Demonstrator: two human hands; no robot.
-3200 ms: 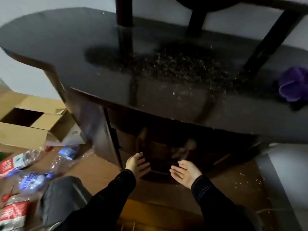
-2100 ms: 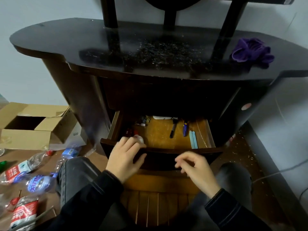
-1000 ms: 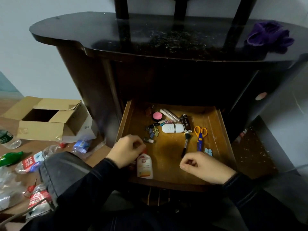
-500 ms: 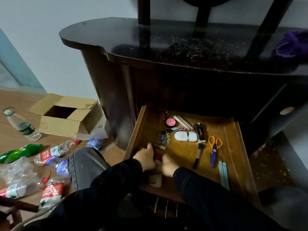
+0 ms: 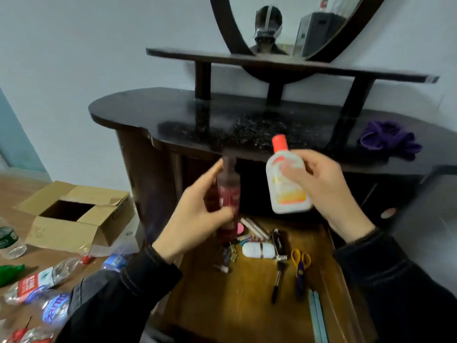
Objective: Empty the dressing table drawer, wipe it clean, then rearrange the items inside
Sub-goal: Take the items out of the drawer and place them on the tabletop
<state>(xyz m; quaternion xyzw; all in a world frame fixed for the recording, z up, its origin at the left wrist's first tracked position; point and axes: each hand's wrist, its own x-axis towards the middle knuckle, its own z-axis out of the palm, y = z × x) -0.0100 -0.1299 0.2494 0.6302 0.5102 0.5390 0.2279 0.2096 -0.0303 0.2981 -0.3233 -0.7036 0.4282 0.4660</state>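
The wooden drawer [image 5: 247, 313] of the dark dressing table [image 5: 173, 112] is pulled out below my hands. My left hand [image 5: 195, 219] grips a dark red bottle [image 5: 228, 196] upright, lifted above the drawer. My right hand [image 5: 319, 184] holds a white bottle with an orange cap [image 5: 284, 179] just under the tabletop edge. Still in the drawer lie a white oval case [image 5: 258, 250], yellow-handled scissors [image 5: 300, 266], a small black brush [image 5: 277, 280], two pale blue sticks [image 5: 317, 315], a pink compact [image 5: 239, 228] and other small bits.
A purple cloth [image 5: 388, 139] lies on the tabletop at the right. An open cardboard box [image 5: 74, 219] stands on the floor at the left, with several plastic bottles [image 5: 37, 280] scattered in front of it. A mirror [image 5: 291, 23] and shelf rise behind the table.
The drawer was pulled open, then both hands reached into its front left part. Now each hand has lifted a bottle out and up toward the tabletop.
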